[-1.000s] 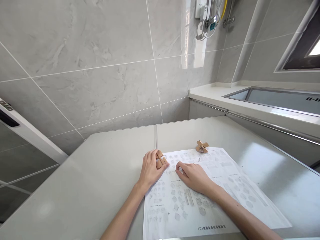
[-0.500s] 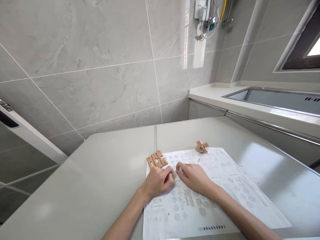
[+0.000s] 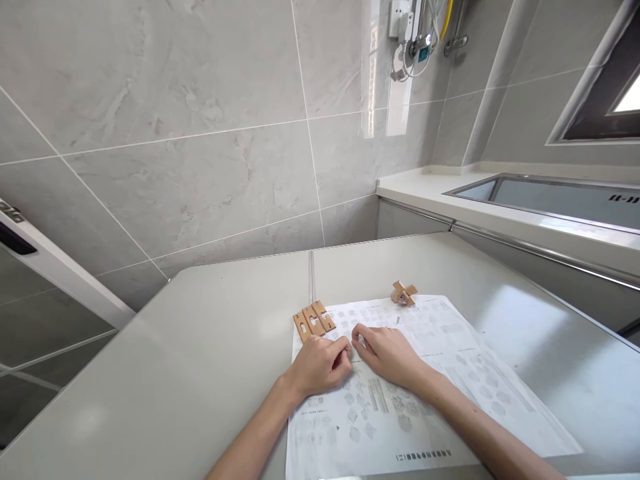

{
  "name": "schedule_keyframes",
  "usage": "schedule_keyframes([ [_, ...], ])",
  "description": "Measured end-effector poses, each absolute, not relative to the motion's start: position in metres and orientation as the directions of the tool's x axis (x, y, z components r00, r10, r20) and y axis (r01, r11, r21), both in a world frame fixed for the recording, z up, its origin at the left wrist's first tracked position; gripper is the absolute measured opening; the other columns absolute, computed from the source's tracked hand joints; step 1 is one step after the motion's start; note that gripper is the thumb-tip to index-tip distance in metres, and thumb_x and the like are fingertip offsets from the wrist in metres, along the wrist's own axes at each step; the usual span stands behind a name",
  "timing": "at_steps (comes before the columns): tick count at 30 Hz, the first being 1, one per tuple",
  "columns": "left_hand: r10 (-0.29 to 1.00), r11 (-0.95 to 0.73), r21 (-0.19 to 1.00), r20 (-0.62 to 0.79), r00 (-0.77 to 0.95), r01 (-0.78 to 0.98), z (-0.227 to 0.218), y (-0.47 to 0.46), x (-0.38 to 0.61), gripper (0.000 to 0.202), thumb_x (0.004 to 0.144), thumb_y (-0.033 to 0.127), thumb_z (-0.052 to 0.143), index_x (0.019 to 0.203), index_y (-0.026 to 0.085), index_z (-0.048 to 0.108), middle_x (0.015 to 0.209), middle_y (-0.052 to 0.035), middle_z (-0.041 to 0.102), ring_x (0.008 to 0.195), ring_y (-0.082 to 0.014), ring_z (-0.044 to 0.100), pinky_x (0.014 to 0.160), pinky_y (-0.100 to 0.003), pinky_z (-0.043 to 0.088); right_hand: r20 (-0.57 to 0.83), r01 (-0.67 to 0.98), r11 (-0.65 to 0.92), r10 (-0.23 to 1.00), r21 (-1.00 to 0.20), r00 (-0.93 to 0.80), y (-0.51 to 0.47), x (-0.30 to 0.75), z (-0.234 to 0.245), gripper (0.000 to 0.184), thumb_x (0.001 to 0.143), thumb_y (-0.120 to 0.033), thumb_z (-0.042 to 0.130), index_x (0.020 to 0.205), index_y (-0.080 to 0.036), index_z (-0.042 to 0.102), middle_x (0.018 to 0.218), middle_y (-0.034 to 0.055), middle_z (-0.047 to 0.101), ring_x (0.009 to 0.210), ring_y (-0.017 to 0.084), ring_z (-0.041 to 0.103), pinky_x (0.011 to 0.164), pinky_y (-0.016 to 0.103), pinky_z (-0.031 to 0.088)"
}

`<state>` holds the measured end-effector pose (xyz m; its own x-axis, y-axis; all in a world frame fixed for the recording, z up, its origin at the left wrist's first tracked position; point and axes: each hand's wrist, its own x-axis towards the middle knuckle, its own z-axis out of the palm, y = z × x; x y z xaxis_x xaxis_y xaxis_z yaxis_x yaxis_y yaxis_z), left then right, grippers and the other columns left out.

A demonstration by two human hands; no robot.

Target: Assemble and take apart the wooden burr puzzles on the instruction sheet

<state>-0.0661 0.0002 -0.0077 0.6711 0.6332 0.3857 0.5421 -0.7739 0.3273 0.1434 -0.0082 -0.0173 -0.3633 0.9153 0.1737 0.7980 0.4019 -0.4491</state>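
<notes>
My left hand [image 3: 323,363] rests on the printed paper sheet [image 3: 440,427] with its fingers curled in, and nothing shows in it. Just beyond it, three flat wooden puzzle pieces [image 3: 314,321] with cut-out slots lie side by side over the sheet's far left corner; small numbers are marked on some. My right hand [image 3: 385,350] also lies on the paper, fingers bent down, with no object visible in them. The two hands are close together, with a narrow gap between. A cross-shaped wooden puzzle assembly [image 3: 403,294] stands at the sheet's far edge, beyond my right hand.
The pale table [image 3: 225,347] carries the sheet and has a seam running toward the tiled wall [image 3: 200,173]. To the right is a white counter [image 3: 415,181] with a sink [image 3: 560,200]. Sockets and cables [image 3: 403,40] hang on the wall. A white-framed door [image 3: 65,260] is at left.
My left hand has shifted slightly to the right, closer to my right hand. My right hand and the wooden pieces stay where they were.
</notes>
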Motion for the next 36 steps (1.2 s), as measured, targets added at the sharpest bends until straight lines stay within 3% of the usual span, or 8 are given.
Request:
schedule_keyframes([
  [36, 0.65, -0.76, 0.317, 0.361, 0.669, 0.567, -0.0082, 0.0, -0.0651, 0.015, 0.083, 0.009, 0.049, 0.075, 0.021, 0.054, 0.052, 0.0071, 0.044, 0.043, -0.0105, 0.037, 0.049, -0.025, 0.026, 0.182, 0.788, 0.411, 0.911, -0.458, -0.369, -0.009, 0.1439, -0.0177, 0.013, 0.102, -0.021, 0.048, 0.095, -0.025, 0.059, 0.069, -0.0019, 0.069, 0.058, 0.018, 0.059, 0.056, 0.027, 0.024],
])
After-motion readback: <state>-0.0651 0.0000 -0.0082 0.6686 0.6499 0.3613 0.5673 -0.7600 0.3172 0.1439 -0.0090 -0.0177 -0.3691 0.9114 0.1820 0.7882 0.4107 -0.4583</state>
